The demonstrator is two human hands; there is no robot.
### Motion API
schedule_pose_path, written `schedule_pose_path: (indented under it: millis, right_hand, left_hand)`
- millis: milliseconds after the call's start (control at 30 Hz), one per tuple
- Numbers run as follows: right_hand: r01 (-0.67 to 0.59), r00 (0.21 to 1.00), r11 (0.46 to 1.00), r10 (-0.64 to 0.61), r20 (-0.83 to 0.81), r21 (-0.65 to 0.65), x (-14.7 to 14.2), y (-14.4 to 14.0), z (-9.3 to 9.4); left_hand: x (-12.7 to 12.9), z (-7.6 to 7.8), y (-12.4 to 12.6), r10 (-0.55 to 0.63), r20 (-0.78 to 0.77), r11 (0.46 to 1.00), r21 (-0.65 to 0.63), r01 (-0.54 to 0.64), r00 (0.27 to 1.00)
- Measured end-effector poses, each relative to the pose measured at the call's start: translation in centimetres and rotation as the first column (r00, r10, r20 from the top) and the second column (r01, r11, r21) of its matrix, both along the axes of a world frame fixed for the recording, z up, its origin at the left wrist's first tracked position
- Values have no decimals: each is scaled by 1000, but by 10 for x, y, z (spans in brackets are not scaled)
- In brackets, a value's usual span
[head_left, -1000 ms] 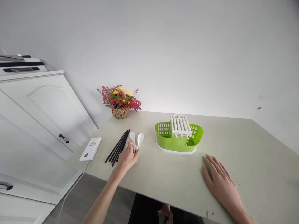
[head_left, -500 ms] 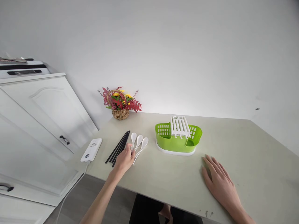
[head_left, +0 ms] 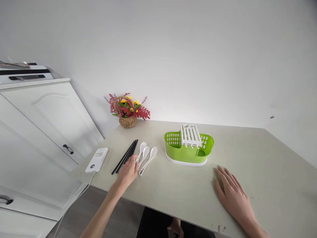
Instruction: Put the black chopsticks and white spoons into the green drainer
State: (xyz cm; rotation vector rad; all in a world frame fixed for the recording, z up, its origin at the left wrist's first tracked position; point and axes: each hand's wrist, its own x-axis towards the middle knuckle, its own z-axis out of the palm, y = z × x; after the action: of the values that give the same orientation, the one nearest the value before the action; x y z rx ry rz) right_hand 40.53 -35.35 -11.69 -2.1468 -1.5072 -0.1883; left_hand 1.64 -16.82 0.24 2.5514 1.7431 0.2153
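My left hand (head_left: 128, 169) is closed around the handle end of a white spoon (head_left: 142, 146), the leftmost of three. A second white spoon (head_left: 145, 151) lies against it, its handle end partly hidden by my fingers. The third spoon (head_left: 151, 157) lies apart on the right, with dark marks on its handle. Several black chopsticks (head_left: 123, 158) lie beside and partly under my left hand. My right hand (head_left: 231, 190) rests palm down on the table with fingers stretched out, holding nothing, to the right of a green drainer basket (head_left: 183, 154).
The basket has a white slotted rack (head_left: 190, 135) on top and a white base tray (head_left: 185, 163). A wicker basket of flowers (head_left: 128, 121) stands by the wall. A white power bank (head_left: 97, 159) with a cable lies at the table's left edge, near a white cabinet (head_left: 49, 132).
My left hand has shifted slightly left. The two left spoons have moved closer together, leaving the right spoon's whole handle in sight. My right hand has stayed still.
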Motion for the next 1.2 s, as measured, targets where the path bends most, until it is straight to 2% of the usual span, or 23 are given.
schedule_pose_path:
  millis: [267,633,733,867,967,1067,1200]
  right_hand:
    - [-1,1000,1000,1,16,6,0,0,0]
    - [2,1000,1000,-2,8,2,0,0,-1]
    - [-3,1000,1000,3,9,-2,0,0,0]
    - [-5,1000,1000,5,9,-5,1,0,-2]
    - [-7,1000,1000,7,8,-5,2,-1,-3]
    - [-6,1000,1000,6,4,-3,2,0,-3]
    - [-3,1000,1000,3,-3,-9,1,0,-2]
  left_hand:
    - [-4,7,-1,15,-112,998,-63,-22,994]
    - [-14,11,-6,-6,-121,997,-74,-3,993]
    - [-17,14,-11,-15,-107,1000,-26,12,994]
    - [-11,14,-18,-35,-28,994,103,38,999]
    - [2,4,-26,-158,50,973,180,147,986]
    - [18,-16,-33,-280,76,941,219,258,957]
    - [32,-43,-37,-317,47,925,234,298,947]
